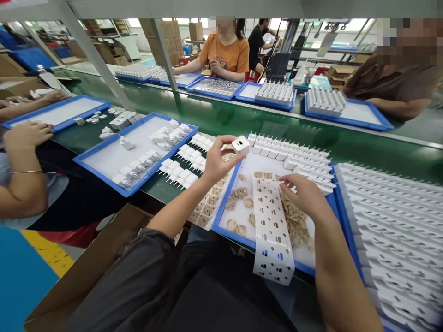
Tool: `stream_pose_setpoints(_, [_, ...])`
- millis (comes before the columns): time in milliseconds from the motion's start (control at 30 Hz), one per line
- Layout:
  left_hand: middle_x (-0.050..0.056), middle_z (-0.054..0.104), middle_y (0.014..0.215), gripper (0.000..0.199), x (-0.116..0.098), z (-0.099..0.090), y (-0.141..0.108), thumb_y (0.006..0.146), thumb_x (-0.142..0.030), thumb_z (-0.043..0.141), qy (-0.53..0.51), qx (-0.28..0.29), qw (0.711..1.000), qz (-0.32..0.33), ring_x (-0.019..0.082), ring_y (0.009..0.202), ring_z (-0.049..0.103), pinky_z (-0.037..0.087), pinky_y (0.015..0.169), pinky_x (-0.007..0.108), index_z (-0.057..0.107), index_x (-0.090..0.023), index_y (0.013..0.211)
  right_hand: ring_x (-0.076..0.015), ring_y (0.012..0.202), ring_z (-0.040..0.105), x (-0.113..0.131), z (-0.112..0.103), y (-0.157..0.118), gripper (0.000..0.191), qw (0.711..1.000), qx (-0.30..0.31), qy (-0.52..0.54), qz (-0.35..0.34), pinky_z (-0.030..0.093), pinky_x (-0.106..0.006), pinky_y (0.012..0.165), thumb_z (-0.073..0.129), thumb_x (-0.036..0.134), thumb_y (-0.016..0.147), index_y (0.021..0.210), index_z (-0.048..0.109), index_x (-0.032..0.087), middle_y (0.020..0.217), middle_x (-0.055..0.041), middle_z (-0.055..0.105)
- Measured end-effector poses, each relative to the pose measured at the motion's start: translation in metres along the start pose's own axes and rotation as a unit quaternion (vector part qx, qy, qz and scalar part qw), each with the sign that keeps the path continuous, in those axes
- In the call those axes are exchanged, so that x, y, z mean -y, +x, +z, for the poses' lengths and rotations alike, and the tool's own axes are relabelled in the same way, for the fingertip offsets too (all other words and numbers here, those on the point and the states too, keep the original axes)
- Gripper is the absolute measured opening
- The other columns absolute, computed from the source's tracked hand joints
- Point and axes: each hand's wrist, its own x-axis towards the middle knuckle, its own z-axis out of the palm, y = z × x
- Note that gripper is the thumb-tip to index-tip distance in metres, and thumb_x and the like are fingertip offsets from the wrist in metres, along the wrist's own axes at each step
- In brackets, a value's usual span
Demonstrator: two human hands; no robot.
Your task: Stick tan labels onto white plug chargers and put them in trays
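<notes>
My left hand (221,159) pinches a white charger block (240,144), its face with dark port openings turned up, above the left edge of a blue-rimmed tray (228,203). My right hand (301,191) has its thumb and fingertips together at the top right edge of a long white sticker strip (272,216), which hangs over the tray's front edge. Whether a sticker is between those fingers is too small to tell. Brown paper pieces (297,223) are heaped right of the strip, with a few more on its left. White chargers (270,150) stand in rows at the tray's back.
To the right is a tray (360,263) packed with chargers. Left lie more chargers (178,173), a sheet of brown pieces (207,210) and another blue tray (100,161). A cardboard box (79,267) sits below. Other people work at the left and across the green belt (207,115).
</notes>
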Motion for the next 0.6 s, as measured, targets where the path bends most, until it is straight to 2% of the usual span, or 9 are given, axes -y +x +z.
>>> stream_pose_setpoints(100, [0.006,0.063,0.111,0.043,-0.016,-0.047,0.003,0.078,-0.040,0.074,0.061,-0.050,0.997,-0.008,0.019,0.100,0.064,0.057,0.082,0.031,0.055,-0.022,0.113,-0.0219,0.093,0.065,0.018,0.005,-0.001,0.028,0.995,0.034,0.047,-0.078,0.051,-0.034,0.076,0.044,0.038,0.094,0.107,0.064,0.024,0.105,-0.0060,0.069])
stream_pose_setpoints(167, [0.006,0.065,0.113,0.043,-0.028,-0.088,-0.012,0.078,-0.039,0.072,0.158,-0.060,0.985,-0.032,0.020,0.100,0.064,0.056,0.083,0.032,0.059,-0.022,0.115,-0.0221,0.094,0.066,0.024,0.008,-0.002,0.027,0.993,0.058,0.038,-0.099,0.051,-0.034,0.075,0.043,0.038,0.094,0.106,0.064,0.025,0.108,-0.0057,0.069])
stream_pose_setpoints(200, [0.006,0.066,0.114,0.043,-0.033,-0.109,-0.024,0.078,-0.039,0.071,0.225,-0.064,0.971,-0.053,0.021,0.099,0.064,0.055,0.084,0.033,0.061,-0.022,0.116,-0.0225,0.094,0.066,0.025,0.010,-0.002,0.027,0.993,0.060,0.027,-0.099,0.051,-0.034,0.073,0.043,0.037,0.094,0.105,0.064,0.025,0.108,-0.0058,0.069])
stream_pose_setpoints(267, [0.006,0.068,0.110,0.043,-0.038,-0.150,-0.054,0.077,-0.041,0.070,0.361,-0.063,0.924,-0.113,0.023,0.094,0.065,0.055,0.083,0.035,0.066,-0.023,0.115,-0.0231,0.092,0.067,0.024,0.012,-0.002,0.027,0.994,0.050,0.008,-0.092,0.051,-0.034,0.069,0.043,0.035,0.094,0.105,0.065,0.025,0.108,-0.0064,0.069])
stream_pose_setpoints(333, [0.007,0.069,0.108,0.041,-0.033,-0.182,-0.085,0.078,-0.043,0.066,0.451,-0.047,0.873,-0.178,0.025,0.093,0.065,0.055,0.083,0.038,0.068,-0.022,0.113,-0.0231,0.090,0.067,0.022,0.015,-0.002,0.027,0.995,0.042,0.006,-0.095,0.051,-0.034,0.067,0.043,0.035,0.093,0.104,0.065,0.025,0.107,-0.0069,0.070])
stream_pose_setpoints(400, [0.009,0.068,0.110,0.040,-0.019,-0.203,-0.107,0.079,-0.041,0.062,0.519,-0.027,0.827,-0.214,0.029,0.100,0.064,0.052,0.091,0.043,0.069,-0.020,0.112,-0.0228,0.088,0.068,0.022,0.017,-0.002,0.027,0.993,0.046,0.012,-0.104,0.052,-0.034,0.066,0.042,0.034,0.093,0.104,0.066,0.026,0.107,-0.0070,0.070])
stream_pose_setpoints(467, [0.012,0.068,0.112,0.042,-0.001,-0.214,-0.119,0.079,-0.038,0.059,0.565,-0.011,0.789,-0.241,0.032,0.106,0.062,0.048,0.098,0.047,0.068,-0.016,0.114,-0.0228,0.087,0.068,0.024,0.018,-0.002,0.027,0.992,0.057,0.017,-0.113,0.052,-0.034,0.067,0.042,0.034,0.093,0.104,0.066,0.026,0.108,-0.0066,0.070])
stream_pose_setpoints(533, [0.015,0.067,0.113,0.045,0.014,-0.218,-0.124,0.081,-0.037,0.056,0.593,0.001,0.763,-0.256,0.034,0.109,0.060,0.047,0.099,0.049,0.066,-0.013,0.118,-0.0231,0.090,0.068,0.026,0.019,-0.002,0.027,0.991,0.067,0.019,-0.116,0.053,-0.034,0.068,0.043,0.033,0.093,0.105,0.066,0.026,0.108,-0.0063,0.070])
stream_pose_setpoints(600, [0.017,0.066,0.114,0.048,0.023,-0.220,-0.125,0.082,-0.036,0.054,0.608,0.004,0.753,-0.251,0.036,0.111,0.059,0.047,0.098,0.049,0.063,-0.011,0.122,-0.0233,0.091,0.068,0.029,0.018,-0.002,0.027,0.991,0.073,0.018,-0.111,0.053,-0.034,0.069,0.044,0.033,0.093,0.105,0.067,0.025,0.107,-0.0064,0.070])
